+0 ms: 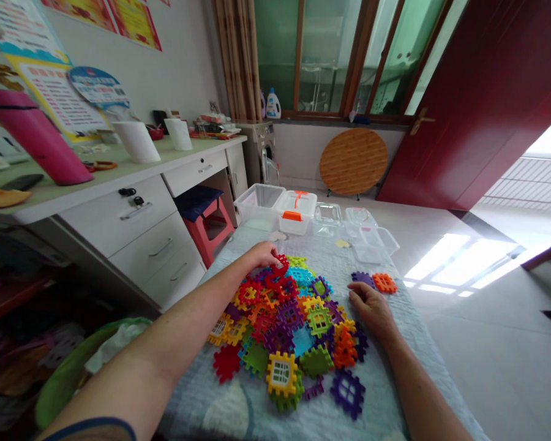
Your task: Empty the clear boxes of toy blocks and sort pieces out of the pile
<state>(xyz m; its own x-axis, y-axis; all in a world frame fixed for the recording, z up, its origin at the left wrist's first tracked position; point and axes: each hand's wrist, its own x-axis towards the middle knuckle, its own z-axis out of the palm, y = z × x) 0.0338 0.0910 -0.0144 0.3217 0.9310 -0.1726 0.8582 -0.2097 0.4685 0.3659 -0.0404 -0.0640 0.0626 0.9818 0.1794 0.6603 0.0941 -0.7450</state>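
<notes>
Notched plastic tiles (290, 313), flat multicoloured squares, some window-latticed, lie heaped at lower centre on pale-blue quilted cloth (321, 424). The left hand (264, 254) pinches a red toothed plastic piece (281, 266) at the heap's far side; the right hand (373, 305) is half-open beside a purple notched tile (363, 280). Lettering on the yellow-bordered paper poster (41, 89), upper left, is too blurred to read.

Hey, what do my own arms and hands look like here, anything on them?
Your left hand and right hand are ungloved, and both forearms are uncovered. A narrow dark blue band curves across your left arm near the bottom edge; I can't tell if it's a sleeve edge.
</notes>
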